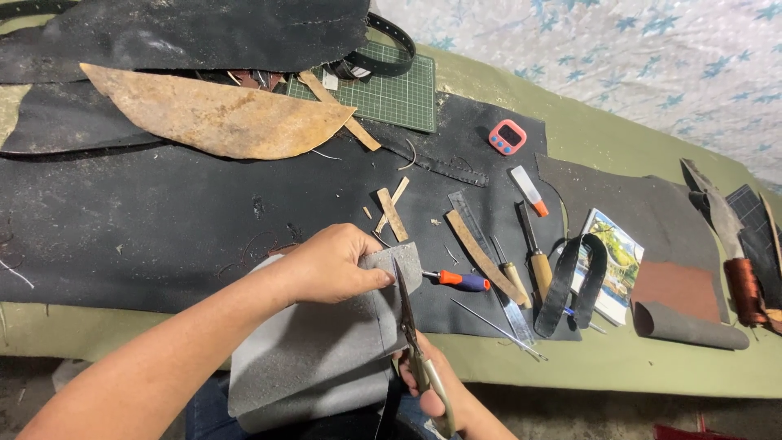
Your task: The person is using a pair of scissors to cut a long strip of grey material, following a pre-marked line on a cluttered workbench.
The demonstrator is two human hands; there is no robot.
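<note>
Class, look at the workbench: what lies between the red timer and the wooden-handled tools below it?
In the head view, a small white tube with an orange cap lies between the red timer and the wooden-handled tools.

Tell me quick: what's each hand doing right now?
Left hand: closed, pinching the top edge of the grey sheet.
Right hand: closed around the handles of the scissors, whose blades are at the sheet's edge.

You're in a leather workshop: your table (619, 367) carries black hides (163, 220), a green cutting mat (391, 94), awls (533, 253) and offcut strips (391, 213).
</note>
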